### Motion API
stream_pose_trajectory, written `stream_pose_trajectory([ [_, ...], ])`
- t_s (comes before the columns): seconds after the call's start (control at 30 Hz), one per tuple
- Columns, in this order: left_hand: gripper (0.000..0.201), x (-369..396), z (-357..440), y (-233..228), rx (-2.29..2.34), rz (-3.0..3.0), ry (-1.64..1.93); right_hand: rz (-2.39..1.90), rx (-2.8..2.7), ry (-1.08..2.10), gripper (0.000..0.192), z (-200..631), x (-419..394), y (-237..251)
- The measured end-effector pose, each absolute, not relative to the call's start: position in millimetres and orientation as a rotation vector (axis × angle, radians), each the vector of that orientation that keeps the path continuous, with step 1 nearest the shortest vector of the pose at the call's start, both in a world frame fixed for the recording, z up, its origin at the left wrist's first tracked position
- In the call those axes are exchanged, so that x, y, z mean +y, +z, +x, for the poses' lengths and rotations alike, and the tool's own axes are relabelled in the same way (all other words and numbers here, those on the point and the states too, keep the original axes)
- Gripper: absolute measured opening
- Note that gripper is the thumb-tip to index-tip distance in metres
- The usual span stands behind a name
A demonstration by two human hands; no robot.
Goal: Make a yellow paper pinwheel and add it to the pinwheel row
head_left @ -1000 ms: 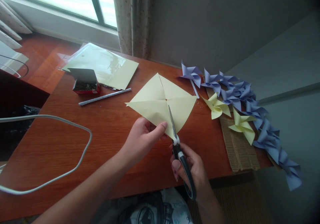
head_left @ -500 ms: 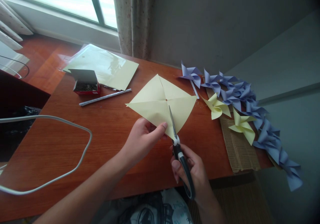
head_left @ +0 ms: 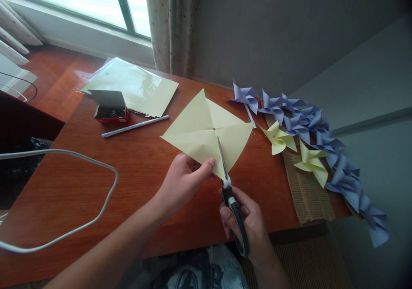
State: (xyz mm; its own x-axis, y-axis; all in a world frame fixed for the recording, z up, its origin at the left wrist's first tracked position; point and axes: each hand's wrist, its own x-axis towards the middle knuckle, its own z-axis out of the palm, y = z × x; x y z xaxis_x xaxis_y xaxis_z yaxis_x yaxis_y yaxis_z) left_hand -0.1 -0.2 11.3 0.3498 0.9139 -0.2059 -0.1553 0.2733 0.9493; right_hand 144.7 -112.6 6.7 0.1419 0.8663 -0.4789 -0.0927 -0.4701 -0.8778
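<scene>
My left hand (head_left: 183, 179) pinches the near corner of a pale yellow paper square (head_left: 201, 130) creased along both diagonals, held just above the wooden table (head_left: 128, 173). My right hand (head_left: 249, 222) grips black-handled scissors (head_left: 230, 194). Their blades lie along the near diagonal crease, with the tips short of the paper's centre. The far flap of the square tilts upward.
Several blue paper pinwheels (head_left: 309, 123) and two yellow ones (head_left: 278, 138) lie along the table's right edge on a corrugated mat (head_left: 304, 190). A red box of pins (head_left: 109, 108), a plastic-sleeved stack of yellow paper (head_left: 135, 85), a thin white stick (head_left: 135, 126) and a white cable (head_left: 64, 194) lie to the left.
The far corner of the yellow square has lifted slightly. Both hands and the scissors have stayed nearly still.
</scene>
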Motion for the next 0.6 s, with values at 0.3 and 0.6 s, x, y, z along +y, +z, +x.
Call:
stream_pose_trajectory([
  [0.3,0.021,0,-1,11,0.922,1.04,0.873,-1.578,-0.837,1.444,0.051,148,-113,3],
  [0.6,0.032,2,-6,0,0.951,0.834,1.024,-1.657,-0.97,1.397,0.049,153,-118,-10],
])
